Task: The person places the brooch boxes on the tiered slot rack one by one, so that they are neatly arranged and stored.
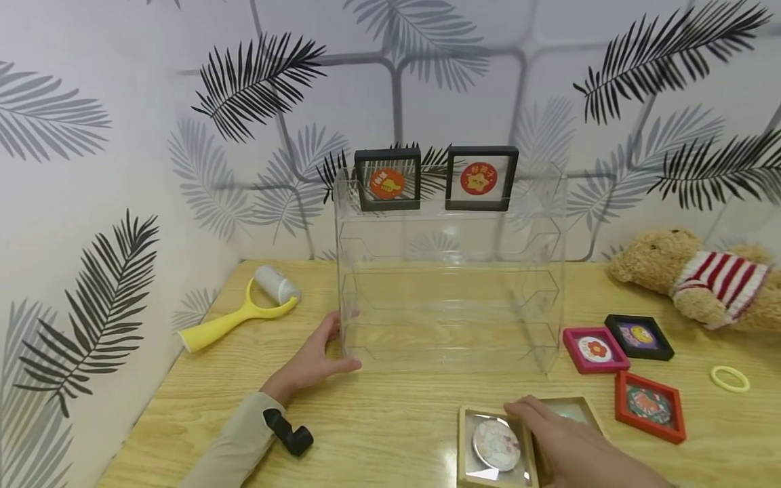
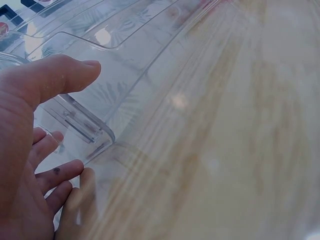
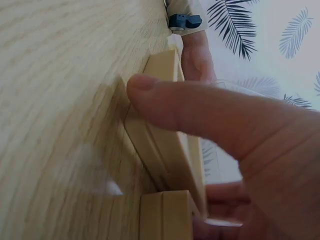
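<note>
A clear acrylic display rack point(image 1: 450, 325) with several tiers stands on the table. My left hand point(image 1: 311, 362) holds its left side, thumb at the front and fingers behind the panel; the left wrist view shows the panel corner between them. On the rack's top tier stand two black frames, one with an orange round badge point(image 1: 387, 183), the other with a red star badge point(image 1: 478, 178). My right hand point(image 1: 567, 440) grips a light wooden display frame point(image 1: 462, 447) holding a round badge point(image 1: 496, 444). A second wooden frame point(image 1: 579, 405) lies beside it, partly hidden under this hand.
To the right lie a pink frame point(image 1: 596, 350), a black frame point(image 1: 639, 336), a red frame point(image 1: 650, 407) and a yellow ring point(image 1: 729, 379). A teddy bear point(image 1: 702, 278) lies behind them. Left of the rack is a yellow-handled roller point(image 1: 238, 318). A leaf-patterned wall stands behind.
</note>
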A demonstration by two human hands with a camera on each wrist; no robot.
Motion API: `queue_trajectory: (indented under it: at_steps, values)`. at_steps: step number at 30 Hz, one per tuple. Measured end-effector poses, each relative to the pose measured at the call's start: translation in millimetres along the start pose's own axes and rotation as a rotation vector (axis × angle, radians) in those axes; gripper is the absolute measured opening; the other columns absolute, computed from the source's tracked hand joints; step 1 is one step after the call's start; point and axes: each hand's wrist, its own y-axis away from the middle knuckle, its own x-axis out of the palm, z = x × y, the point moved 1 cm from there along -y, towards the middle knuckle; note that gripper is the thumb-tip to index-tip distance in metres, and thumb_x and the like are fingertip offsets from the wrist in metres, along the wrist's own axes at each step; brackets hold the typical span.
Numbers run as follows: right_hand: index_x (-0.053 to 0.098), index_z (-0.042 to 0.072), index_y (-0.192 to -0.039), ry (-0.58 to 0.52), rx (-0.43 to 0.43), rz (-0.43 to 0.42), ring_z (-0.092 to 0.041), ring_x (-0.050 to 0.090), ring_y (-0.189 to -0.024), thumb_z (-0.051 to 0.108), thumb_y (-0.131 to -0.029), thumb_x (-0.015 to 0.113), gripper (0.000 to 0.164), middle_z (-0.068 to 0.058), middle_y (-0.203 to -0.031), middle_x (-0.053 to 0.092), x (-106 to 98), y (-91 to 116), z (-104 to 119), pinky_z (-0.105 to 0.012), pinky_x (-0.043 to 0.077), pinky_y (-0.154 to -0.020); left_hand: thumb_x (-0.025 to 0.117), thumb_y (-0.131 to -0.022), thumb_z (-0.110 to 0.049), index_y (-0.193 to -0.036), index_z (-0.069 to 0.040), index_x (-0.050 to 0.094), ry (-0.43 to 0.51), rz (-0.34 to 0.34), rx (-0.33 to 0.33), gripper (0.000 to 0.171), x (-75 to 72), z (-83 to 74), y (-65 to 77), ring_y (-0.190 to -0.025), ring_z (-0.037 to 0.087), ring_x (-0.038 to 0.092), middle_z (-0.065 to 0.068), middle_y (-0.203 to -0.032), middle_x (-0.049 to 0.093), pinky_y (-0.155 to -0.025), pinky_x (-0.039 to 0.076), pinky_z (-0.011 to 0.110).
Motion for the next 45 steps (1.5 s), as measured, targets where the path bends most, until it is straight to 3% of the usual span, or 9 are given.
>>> queue_trajectory:
  at_steps: [7, 12, 16, 25, 28, 31, 33, 40, 45]
  values:
    - [0.044, 0.019, -0.131, -0.071, -0.209, -0.306, -0.006, 0.055, -0.094, 0.054, -0.055, 0.088, 0.095, 0.005, -0.124, 0.049, -6.3, -5.6, 9.4, -0.028, 0.053, -0.074, 0.077, -0.081, -0.014, -0.146, -0.014, 0.032, -0.021, -0.017, 0.022, 0.079, -4.6, 0.2, -1.1, -0.133, 0.038, 0.040, 0.019, -0.145, 0.041, -0.110, 0.027, 0.056]
    - [0.025, 0.010, -0.139, -0.530, -0.328, -0.214, -0.005, 0.060, -0.082, 0.016, -0.065, 0.090, 0.099, -0.012, -0.108, 0.056, -3.0, -9.2, 0.9, -0.027, 0.054, -0.062, 0.077, -0.081, -0.014, -0.146, -0.016, 0.031, -0.017, -0.018, 0.013, 0.080, -6.2, 0.3, -1.7, -0.136, 0.037, 0.037, 0.017, -0.148, 0.038, -0.111, 0.026, 0.056]
    - [0.017, 0.006, -0.140, -0.732, -0.419, -0.135, -0.014, 0.066, -0.094, 0.000, -0.069, 0.083, 0.097, -0.018, -0.108, 0.061, -1.6, -12.5, -5.6, -0.033, 0.057, -0.071, 0.077, -0.081, -0.013, -0.146, -0.013, 0.031, -0.007, -0.013, 0.025, 0.080, -5.0, -0.9, -2.7, -0.135, 0.037, 0.038, 0.018, -0.147, 0.039, -0.110, 0.027, 0.055]
    - [0.019, 0.017, -0.139, -1.282, -0.481, 0.179, -0.035, 0.060, -0.113, 0.009, -0.082, 0.075, 0.081, -0.019, -0.126, 0.053, 0.1, -17.9, -2.7, -0.049, 0.051, -0.089, 0.077, -0.080, -0.014, -0.146, -0.014, 0.032, 0.011, -0.002, 0.028, 0.080, 1.4, 0.8, -3.0, -0.136, 0.037, 0.037, 0.018, -0.148, 0.037, -0.111, 0.026, 0.055]
    - [0.024, 0.018, -0.134, -1.306, -0.472, 0.177, -0.022, 0.067, -0.085, 0.005, -0.088, 0.067, 0.065, -0.010, -0.110, 0.059, 2.1, -23.4, 5.6, -0.035, 0.058, -0.069, 0.078, -0.080, -0.015, -0.146, -0.015, 0.032, 0.005, -0.011, 0.018, 0.080, 1.2, 2.6, -2.1, -0.135, 0.037, 0.038, 0.017, -0.148, 0.037, -0.111, 0.026, 0.055]
    - [0.034, 0.021, -0.124, -1.287, -0.462, 0.088, -0.014, 0.038, -0.041, -0.005, -0.093, 0.055, 0.045, 0.005, -0.081, 0.059, 1.7, -31.6, 13.9, -0.022, 0.034, -0.034, 0.079, -0.079, -0.015, -0.146, -0.016, 0.033, -0.008, -0.015, 0.017, 0.081, 0.6, 3.3, -3.3, -0.135, 0.037, 0.039, 0.016, -0.148, 0.038, -0.111, 0.026, 0.055]
    - [0.040, 0.023, -0.117, -1.241, -0.459, -0.007, -0.018, 0.017, -0.036, -0.007, -0.096, 0.046, 0.037, 0.010, -0.069, 0.058, -2.0, -38.3, 19.3, -0.030, 0.013, -0.031, 0.078, -0.079, -0.015, -0.146, -0.016, 0.033, -0.015, -0.012, 0.025, 0.081, 0.1, 3.9, -4.8, -0.134, 0.037, 0.039, 0.016, -0.147, 0.039, -0.110, 0.026, 0.055]
    - [0.049, 0.015, -0.107, -0.938, -0.702, -0.284, -0.021, 0.045, -0.034, -0.003, -0.100, 0.043, 0.020, -0.008, -0.058, 0.052, -52.9, -75.4, 44.0, -0.028, 0.030, -0.029, 0.077, -0.080, -0.014, -0.147, -0.015, 0.031, -0.011, -0.005, 0.018, 0.081, -1.6, 3.3, -4.7, -0.134, 0.038, 0.038, 0.017, -0.148, 0.038, -0.110, 0.026, 0.056]
    - [0.049, 0.009, -0.103, -0.764, -0.571, -0.444, -0.009, 0.053, -0.040, 0.003, -0.099, 0.049, 0.007, 0.000, -0.063, 0.059, -106.4, -95.8, 61.1, -0.025, 0.038, -0.036, 0.078, -0.080, -0.016, -0.146, -0.014, 0.031, -0.002, -0.006, 0.015, 0.082, -0.1, 2.2, -0.1, -0.134, 0.037, 0.039, 0.017, -0.147, 0.039, -0.110, 0.027, 0.055]
